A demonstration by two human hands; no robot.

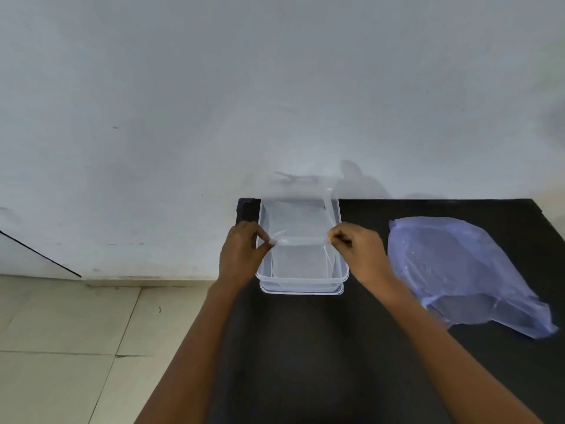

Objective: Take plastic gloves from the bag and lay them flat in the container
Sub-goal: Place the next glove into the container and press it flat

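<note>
A clear plastic glove [298, 215] is held stretched over the container [302, 284] — its near edge is pinched between left hand [241, 255] at 9 o'clock and right hand [360, 252] at 3 o'clock, fingers closed on it. The bag [464, 270] lies on the desk [305, 347] at 3 o'clock.

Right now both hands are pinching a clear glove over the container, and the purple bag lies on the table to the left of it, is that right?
Not quite. In the head view the left hand and right hand do pinch a clear glove over the container, but the purple bag lies on the table to the container's right, not its left.
</note>
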